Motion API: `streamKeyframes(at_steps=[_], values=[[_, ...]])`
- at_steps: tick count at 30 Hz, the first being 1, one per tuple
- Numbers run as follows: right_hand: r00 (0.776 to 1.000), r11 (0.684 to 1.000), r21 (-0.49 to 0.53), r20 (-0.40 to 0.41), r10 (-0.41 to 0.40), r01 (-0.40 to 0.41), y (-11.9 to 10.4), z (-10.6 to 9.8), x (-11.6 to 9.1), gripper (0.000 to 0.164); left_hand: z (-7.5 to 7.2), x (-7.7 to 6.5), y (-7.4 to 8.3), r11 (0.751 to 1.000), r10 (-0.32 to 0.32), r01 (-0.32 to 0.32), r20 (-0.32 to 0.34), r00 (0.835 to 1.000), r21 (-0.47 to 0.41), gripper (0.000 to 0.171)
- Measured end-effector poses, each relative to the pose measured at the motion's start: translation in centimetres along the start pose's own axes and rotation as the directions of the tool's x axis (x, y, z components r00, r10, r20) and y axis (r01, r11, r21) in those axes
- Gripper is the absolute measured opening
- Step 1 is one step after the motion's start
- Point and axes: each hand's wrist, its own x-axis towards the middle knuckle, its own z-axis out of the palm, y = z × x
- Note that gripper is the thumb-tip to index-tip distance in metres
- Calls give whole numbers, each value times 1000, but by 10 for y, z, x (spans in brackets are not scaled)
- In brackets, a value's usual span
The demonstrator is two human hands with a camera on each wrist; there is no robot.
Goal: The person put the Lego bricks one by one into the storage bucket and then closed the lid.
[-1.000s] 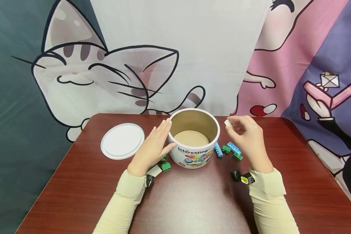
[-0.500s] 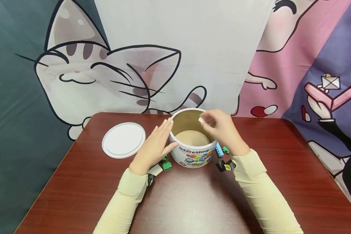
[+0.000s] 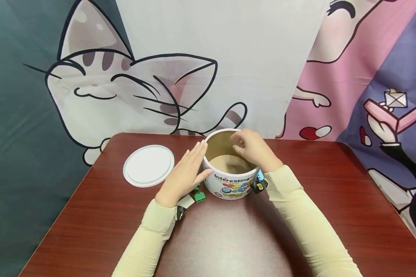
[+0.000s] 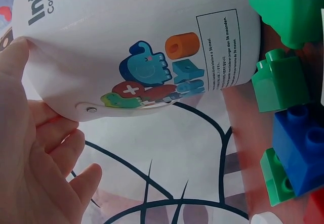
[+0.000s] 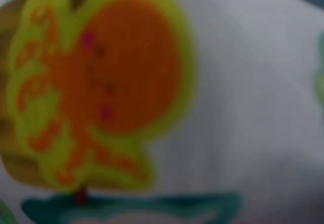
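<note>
the round white printed bucket (image 3: 228,188) stands between your hands: your left hand (image 3: 183,176), fingers extended, touches its left wall; your right hand (image 3: 252,147), fingers curled, is over the opening's right side, though i can't tell whether it grips anything.

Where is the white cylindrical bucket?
In the head view, the bucket stands just right of centre, left hand at its left side, right hand at its opening.

Behind a reddish-brown, glossy, wood-grained surface (image 3: 100,227) hangs a teal, white, pink and purple fabric backdrop (image 3: 256,57) printed with a smiling grey-and-white cartoon cat (image 3: 93,111); pale glare (image 3: 222,238) whitens the surface's near middle.
</note>
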Motion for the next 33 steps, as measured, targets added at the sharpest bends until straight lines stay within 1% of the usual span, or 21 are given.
streamKeyframes(at_steps=[5,8,10,14,16,18,21,23,24,26,29,31,33], values=[[996,999,36,-89,0,4,0,-9,-10,19,1,0,0,1000,-1,1,-2,1000,3,76],[985,998,62,-171,-9,19,-1,-17,-20,17,1,0,-1,1000,2,-2,-6,1000,2,77],[970,997,77,-242,-7,27,-1,-22,-29,15,2,0,-1,1000,6,-6,-9,1000,2,77],[926,996,92,-378,18,18,4,-31,-46,13,1,1,-1,1000,17,-17,-17,1000,-1,77],[908,994,108,-415,50,-5,8,-33,-54,13,1,0,-1,1000,14,-14,-16,1000,-4,77],[898,992,123,-432,85,-35,14,-35,-61,13,1,0,-1,1000,8,-8,-15,1000,-7,77],[892,987,135,-429,140,-90,26,-37,-70,14,1,0,-1,1000,5,-5,-15,1000,-6,77],[897,983,130,-408,173,-131,35,-37,-76,16,1,1,-1,1000,7,-8,-17,1000,-4,77],[902,980,126,-387,190,-152,40,-37,-79,17,1,1,-1,1000,10,-10,-18,1000,-3,77],[918,974,114,-329,222,-195,50,-36,-85,18,1,0,-1,1000,13,-13,-20,1000,-2,77],[940,963,89,-211,268,-255,66,-34,-93,21,1,0,-1,1000,12,-13,-19,1000,-10,76],[945,955,65,-134,297,-291,75,-32,-97,22,1,-1,-1,1000,15,-15,-18,1000,-17,76],[943,946,38,-74,324,-322,84,-30,-99,22,1,-1,-1,1000,18,-19,-18,1000,-21,77]])
